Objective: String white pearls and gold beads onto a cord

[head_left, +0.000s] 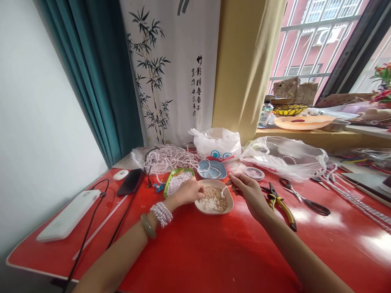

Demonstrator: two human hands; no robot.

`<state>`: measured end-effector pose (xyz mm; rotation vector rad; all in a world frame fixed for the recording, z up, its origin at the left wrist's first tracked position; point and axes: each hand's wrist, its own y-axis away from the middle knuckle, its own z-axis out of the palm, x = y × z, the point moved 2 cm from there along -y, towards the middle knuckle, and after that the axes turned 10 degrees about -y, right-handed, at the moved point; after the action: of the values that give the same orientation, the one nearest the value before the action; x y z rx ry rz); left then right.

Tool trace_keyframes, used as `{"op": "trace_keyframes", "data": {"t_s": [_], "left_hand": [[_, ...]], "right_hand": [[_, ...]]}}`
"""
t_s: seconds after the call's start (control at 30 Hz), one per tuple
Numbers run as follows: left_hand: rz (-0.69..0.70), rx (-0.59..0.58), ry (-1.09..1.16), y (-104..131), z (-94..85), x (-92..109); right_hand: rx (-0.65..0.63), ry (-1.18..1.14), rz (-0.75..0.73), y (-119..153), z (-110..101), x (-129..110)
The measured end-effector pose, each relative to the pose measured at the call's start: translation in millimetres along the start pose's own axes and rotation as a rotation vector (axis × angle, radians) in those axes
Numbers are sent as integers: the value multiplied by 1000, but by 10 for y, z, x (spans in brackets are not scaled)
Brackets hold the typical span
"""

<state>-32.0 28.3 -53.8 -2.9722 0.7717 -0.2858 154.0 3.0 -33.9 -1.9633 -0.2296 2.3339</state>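
Head view | left hand (190,191) dipped into the shallow dish (200,206) of gold beads (215,198), fingertips pinched, on what was too small to tell; right hand (249,190) pinched a short pearl strand (225,190) just over the rim | risk: tbh a nudged rim could've scattered beads across the red table (214,252); strand might've slipped free

Your left hand (190,191) lies palm down with its fingers curled and the fingertips pointing down and to the right. Your bare left forearm runs back to the lower left. Your right hand (249,191) is held just beside it, thumb and forefinger pinched together at the upper left. Your bare right forearm extends to the lower right.
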Motion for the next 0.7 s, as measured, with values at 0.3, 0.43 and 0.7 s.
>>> {"op": "trace_keyframes", "data": {"t_s": [0.3,0.43,0.7], "left_hand": [[-104,-24,1122,-88,-8,-54],[-141,36,1582,-78,-59,-47],[-140,101,1421,-117,-15,-118]], "right_hand": [[-79,22,27,21,44,22],[-131,29,63,103,156,-33],[-162,14,97,179,266,-56]]}}
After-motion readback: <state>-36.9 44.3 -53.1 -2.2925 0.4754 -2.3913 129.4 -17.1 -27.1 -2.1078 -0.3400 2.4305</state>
